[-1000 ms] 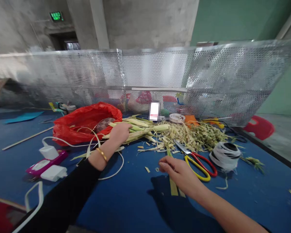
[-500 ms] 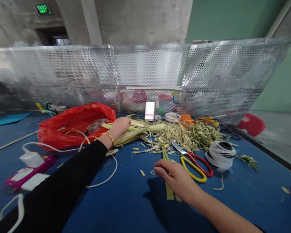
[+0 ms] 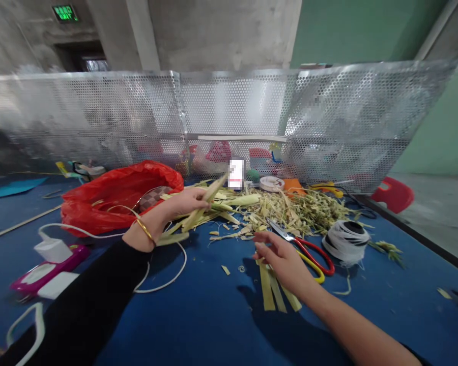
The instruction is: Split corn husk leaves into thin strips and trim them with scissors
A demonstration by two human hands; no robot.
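Nearest, on the blue surface (image 3: 198, 325): flat leaf strips (image 3: 267, 295) side by side, partly under the right hand (image 3: 286, 259), fingers loosely apart, gripping nothing. Just beyond, red-and-yellow scissors (image 3: 309, 249). Further left, left hand (image 3: 185, 201), fingers clamped on one pale green stalk (image 3: 209, 195), held tilted above the bundle of stalks (image 3: 240, 201). Behind, red bag (image 3: 118, 193), then mesh screen (image 3: 252, 112). Advisable: firm grip low on the stalk, lifted clear of the bundle, right hand steadying the free end.
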